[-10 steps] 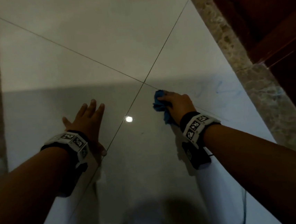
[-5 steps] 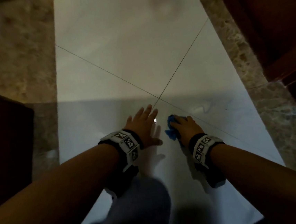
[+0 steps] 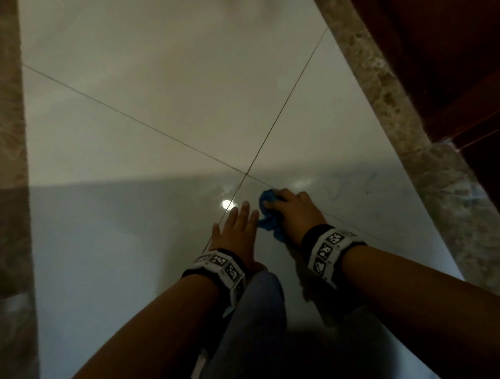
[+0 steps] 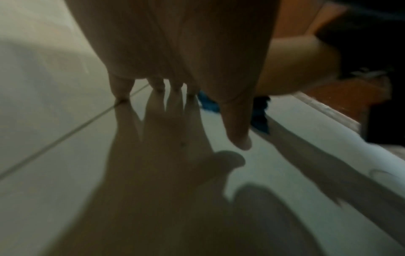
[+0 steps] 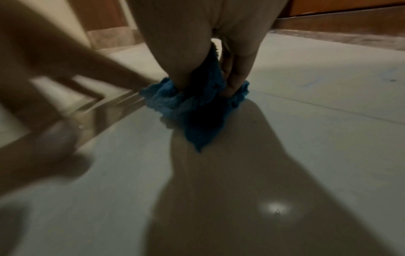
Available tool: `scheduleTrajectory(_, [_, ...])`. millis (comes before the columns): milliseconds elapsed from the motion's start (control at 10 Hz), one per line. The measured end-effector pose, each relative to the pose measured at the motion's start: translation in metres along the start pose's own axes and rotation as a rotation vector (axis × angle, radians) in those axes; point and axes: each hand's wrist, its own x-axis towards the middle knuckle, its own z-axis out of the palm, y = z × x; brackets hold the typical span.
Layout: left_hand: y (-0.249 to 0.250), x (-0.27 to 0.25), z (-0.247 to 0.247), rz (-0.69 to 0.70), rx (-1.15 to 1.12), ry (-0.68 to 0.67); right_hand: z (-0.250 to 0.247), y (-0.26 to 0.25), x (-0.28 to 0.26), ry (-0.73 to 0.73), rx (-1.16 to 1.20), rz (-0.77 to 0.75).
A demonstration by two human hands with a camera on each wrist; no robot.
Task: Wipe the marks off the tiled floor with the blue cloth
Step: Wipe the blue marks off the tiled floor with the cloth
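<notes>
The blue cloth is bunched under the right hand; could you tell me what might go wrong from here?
The blue cloth is wadded, so little of it may wipe. The faint blue marks lie beyond the right hand and could be missed. The left hand braces on glossy tile and might slip.

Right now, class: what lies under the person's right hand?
The bunched blue cloth lies under the right hand, pressed on the tiled floor. Cloth edges stick out beside the fingers. Whether marks remain beneath it cannot be seen; faint blue marks show further right.

Black-and-white tagged wristbands [image 3: 329, 250], bare forearms
</notes>
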Motion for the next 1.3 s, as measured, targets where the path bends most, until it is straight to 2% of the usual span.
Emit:
scheduleTrajectory(100, [-0.005, 0.001, 0.017, 0.010, 0.045, 0.070, 0.002, 0.000, 0.010, 0.054, 0.001, 0.009])
scheduleTrajectory(200, [-0.010, 0.003, 0.015, 0.051, 0.046, 0.086, 0.006, -0.004, 0.005, 0.002, -0.121, 0.013])
scheduleTrajectory(300, [-0.015, 0.003, 0.022, 0.051, 0.044, 0.142, 0.014, -0.012, -0.010, -0.018, -0.274, -0.124])
scheduleTrajectory(400, [-0.017, 0.002, 0.024, 0.049, 0.044, 0.149, 0.005, -0.001, -0.008, -0.106, -0.339, -0.278])
scheduleTrajectory(500, [-0.014, 0.001, 0.018, 0.047, 0.018, 0.133, -0.013, 0.021, 0.012, 0.022, -0.207, -0.098])
scheduleTrajectory(600, [-0.011, 0.000, 0.014, 0.035, 0.010, 0.110, -0.006, 0.020, 0.024, 0.147, -0.065, 0.108])
scheduleTrajectory(700, [-0.011, 0.001, 0.013, 0.031, 0.012, 0.102, 0.015, 0.007, 0.006, 0.168, 0.023, 0.089])
scheduleTrajectory(800, [-0.011, 0.003, 0.011, 0.024, 0.002, 0.098, 0.025, 0.009, -0.021, 0.004, -0.102, -0.110])
scheduleTrajectory(900, [-0.009, 0.003, 0.007, 0.006, 0.033, 0.098, 0.005, 0.025, -0.012, -0.070, -0.207, -0.189])
scheduleTrajectory(1000, [-0.008, 0.005, -0.002, 0.013, 0.110, 0.147, -0.018, 0.048, 0.017, 0.102, -0.088, 0.088])
scheduleTrajectory(1100, [-0.011, 0.009, -0.012, 0.016, 0.181, 0.171, -0.014, 0.044, 0.020, 0.218, -0.036, 0.187])
scheduleTrajectory(1200, [-0.017, 0.014, -0.027, 0.022, 0.191, 0.155, 0.015, 0.020, 0.002, 0.092, -0.048, -0.145])
scheduleTrajectory(1300, [-0.017, 0.021, -0.039, 0.053, 0.188, 0.148, 0.014, 0.027, 0.001, -0.031, -0.271, -0.288])
